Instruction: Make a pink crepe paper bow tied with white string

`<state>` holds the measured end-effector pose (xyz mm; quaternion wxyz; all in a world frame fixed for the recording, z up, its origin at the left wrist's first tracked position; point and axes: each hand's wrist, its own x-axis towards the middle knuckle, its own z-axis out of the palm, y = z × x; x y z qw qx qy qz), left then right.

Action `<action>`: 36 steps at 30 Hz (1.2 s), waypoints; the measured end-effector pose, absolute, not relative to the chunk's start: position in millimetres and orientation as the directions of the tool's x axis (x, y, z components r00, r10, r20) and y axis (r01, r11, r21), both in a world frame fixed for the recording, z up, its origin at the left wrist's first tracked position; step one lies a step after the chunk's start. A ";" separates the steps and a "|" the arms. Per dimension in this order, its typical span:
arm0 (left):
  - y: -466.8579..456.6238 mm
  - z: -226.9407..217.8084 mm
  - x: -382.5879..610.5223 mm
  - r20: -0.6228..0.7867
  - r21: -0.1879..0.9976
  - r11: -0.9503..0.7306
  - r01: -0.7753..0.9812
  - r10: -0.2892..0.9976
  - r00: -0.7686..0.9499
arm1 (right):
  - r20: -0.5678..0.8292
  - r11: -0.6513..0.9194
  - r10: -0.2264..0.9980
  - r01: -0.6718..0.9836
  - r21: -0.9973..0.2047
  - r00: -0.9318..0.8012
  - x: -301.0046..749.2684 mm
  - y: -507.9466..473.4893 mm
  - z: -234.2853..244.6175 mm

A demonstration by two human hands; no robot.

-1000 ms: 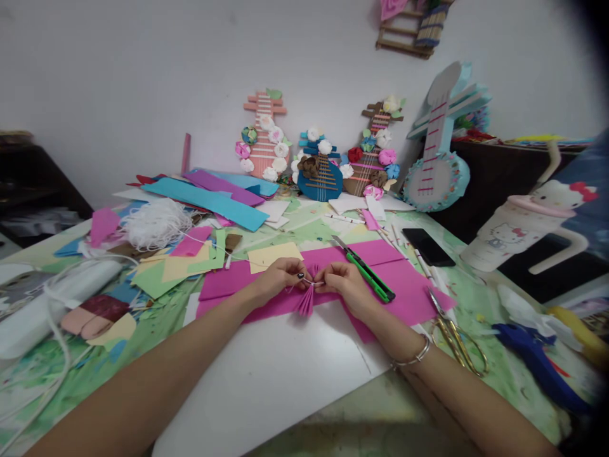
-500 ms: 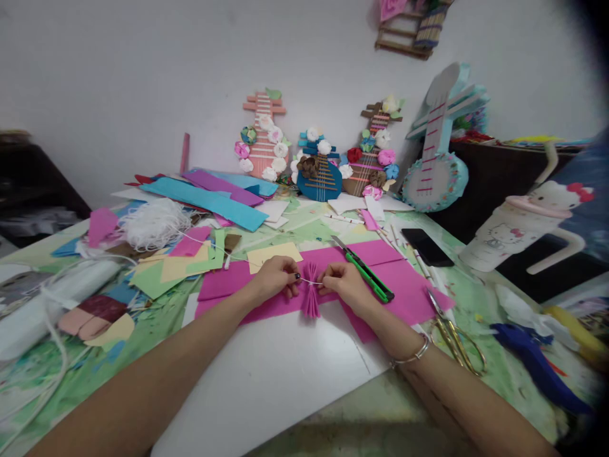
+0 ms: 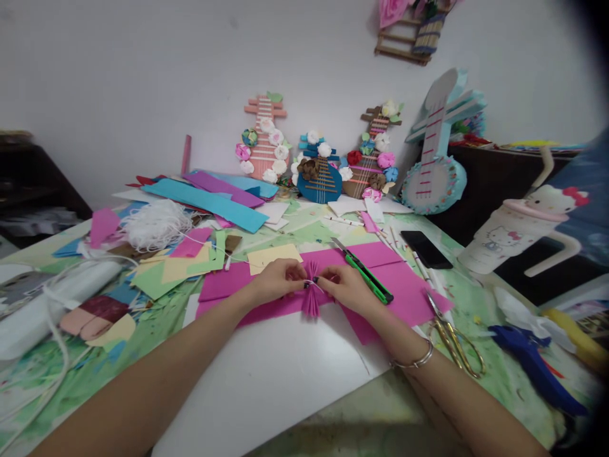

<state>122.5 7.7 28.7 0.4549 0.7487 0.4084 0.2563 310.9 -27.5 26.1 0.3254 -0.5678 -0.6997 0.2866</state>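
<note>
A pleated strip of magenta paper stands upright, pinched at its waist so that both ends fan out. White string passes around that waist. My left hand is closed on the string at the left side of the pleats. From the right, my right hand pinches the string too, its thumb close to the left thumb. Flat magenta sheets lie beneath and behind my hands, partly over a white board. A green utility knife rests on the sheets beside my right hand.
Gold-handled scissors and a blue glue gun lie to the right, with a phone and white tumbler behind. A string tangle and paper scraps cover the left. Decorated paper instruments lean on the wall.
My hands have come closer together at the waist of the pleats. The string, stretched straight between them before, now curves around the paper.
</note>
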 end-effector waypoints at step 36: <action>3.2 28.1 123.5 -0.013 0.905 -0.209 0.370 0.857 0.515 | 0.148 0.179 0.970 0.158 -0.971 -0.193 301.2 -30.3 22.8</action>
